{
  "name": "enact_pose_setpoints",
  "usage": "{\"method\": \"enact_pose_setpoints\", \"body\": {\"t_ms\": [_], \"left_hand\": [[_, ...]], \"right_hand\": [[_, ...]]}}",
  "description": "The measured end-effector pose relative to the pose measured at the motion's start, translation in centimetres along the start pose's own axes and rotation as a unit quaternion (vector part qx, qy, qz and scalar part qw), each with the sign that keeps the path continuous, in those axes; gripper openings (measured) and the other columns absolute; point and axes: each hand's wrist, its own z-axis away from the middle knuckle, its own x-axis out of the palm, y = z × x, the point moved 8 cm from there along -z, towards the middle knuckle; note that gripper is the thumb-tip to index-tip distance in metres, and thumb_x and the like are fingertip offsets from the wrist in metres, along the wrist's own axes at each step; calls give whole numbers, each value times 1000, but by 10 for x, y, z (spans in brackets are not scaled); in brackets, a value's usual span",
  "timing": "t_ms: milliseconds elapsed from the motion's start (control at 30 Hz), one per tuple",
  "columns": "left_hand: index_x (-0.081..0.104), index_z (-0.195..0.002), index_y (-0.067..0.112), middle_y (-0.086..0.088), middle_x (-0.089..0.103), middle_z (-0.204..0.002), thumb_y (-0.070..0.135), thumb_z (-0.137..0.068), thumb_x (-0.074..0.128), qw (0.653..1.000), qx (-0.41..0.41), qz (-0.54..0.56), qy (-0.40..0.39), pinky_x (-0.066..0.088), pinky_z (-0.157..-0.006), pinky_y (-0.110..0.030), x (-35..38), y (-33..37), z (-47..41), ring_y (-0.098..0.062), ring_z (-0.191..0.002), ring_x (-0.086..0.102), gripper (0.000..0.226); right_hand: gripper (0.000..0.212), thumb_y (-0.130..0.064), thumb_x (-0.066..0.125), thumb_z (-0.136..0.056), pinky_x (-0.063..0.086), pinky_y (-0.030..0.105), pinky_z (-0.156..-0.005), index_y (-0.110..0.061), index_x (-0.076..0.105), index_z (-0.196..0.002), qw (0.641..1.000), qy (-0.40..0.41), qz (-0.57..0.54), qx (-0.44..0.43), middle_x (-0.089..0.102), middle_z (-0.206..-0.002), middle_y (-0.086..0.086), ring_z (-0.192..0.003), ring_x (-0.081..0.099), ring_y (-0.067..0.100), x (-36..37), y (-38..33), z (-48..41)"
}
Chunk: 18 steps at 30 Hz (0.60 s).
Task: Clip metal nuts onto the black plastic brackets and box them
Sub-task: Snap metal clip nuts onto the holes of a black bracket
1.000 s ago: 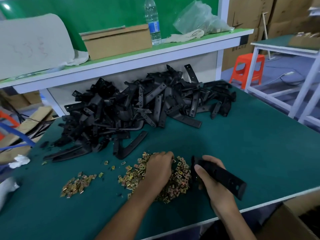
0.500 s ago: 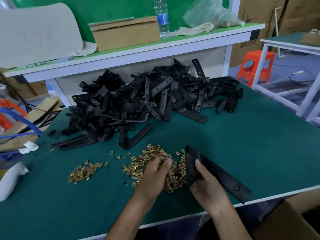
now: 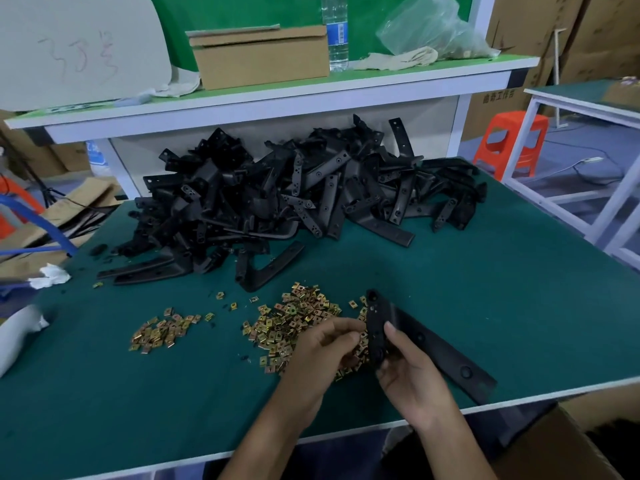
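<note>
Head cam: left hand (image 3: 325, 344) has come up off nut pile (image 3: 294, 318) at 6 o'clock, fingers curled by end of bracket (image 3: 438, 349). Can't tell if nut pinched. Right hand (image 3: 414, 374) grips bracket at bend, hands nearly touching. I judge clipping next. Carton (image 3: 498, 95) at 2 o'clock: Chinese print, too small. Board (image 3: 86, 53) scrawl at 10 illegible.

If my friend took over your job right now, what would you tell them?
Right hand grips one black bracket near its bent end.
Left hand hovers, fingers curled, over the main nut pile; whether it pinches a nut is unclear.
A smaller nut pile lies further left, the big bracket heap behind.
Done: no clipped nut shows on the held bracket.
Left: clip it, box it, then work through the heap.
</note>
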Motion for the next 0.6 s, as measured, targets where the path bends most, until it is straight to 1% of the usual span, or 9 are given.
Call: {"method": "enact_pose_setpoints", "body": {"t_ms": [67,133,233,300,433,533,600], "left_hand": [[78,-100,19,-6,74,-100,8,-95,64,999,-13,36,-6,55,-78,-28,3,-3,1,-18,-92,68,18],[75,-103,15,-8,75,-100,6,-94,65,997,-26,75,-10,55,-74,-28,5,-6,1,-19,-90,69,16],[74,-102,11,-9,74,-95,3,-92,66,989,-54,140,-13,55,-66,-26,6,-10,0,-16,-82,69,14],[72,-103,9,-9,74,-93,2,-92,66,987,-60,147,-11,54,-64,-25,6,-11,0,-15,-79,69,15],[70,-102,8,-8,73,-89,0,-94,62,985,-69,157,-12,54,-61,-25,8,-12,0,-14,-75,68,14],[67,-108,5,-11,71,-92,1,-95,61,980,-82,182,-22,53,-62,-26,13,-15,1,-18,-78,66,15],[67,-109,5,-12,70,-94,1,-94,62,980,-78,184,-27,53,-62,-26,13,-17,1,-18,-79,64,16]], "right_hand": [[23,-19,70,-87,58,21,-63,-7,81,-103,1000,-9,6,1,77,-102,10,-81,75,14,2,0,1],[23,-19,69,-89,58,21,-64,-6,80,-104,1000,-17,12,4,77,-102,11,-82,75,15,4,1,1],[23,-19,67,-90,58,22,-66,-7,80,-105,999,-30,19,7,77,-103,11,-83,75,15,4,2,2],[24,-19,67,-90,59,24,-70,-7,80,-107,999,-33,26,2,76,-107,12,-87,75,17,5,2,2],[26,-19,68,-87,60,25,-72,-8,80,-107,999,-31,30,-5,75,-109,13,-90,75,18,5,1,1],[29,-22,68,-86,60,27,-76,-7,79,-109,998,-34,44,-3,75,-111,15,-92,74,18,7,2,2],[31,-24,69,-86,60,28,-80,-7,79,-110,998,-33,47,-1,74,-114,15,-95,73,19,7,2,1]]}}
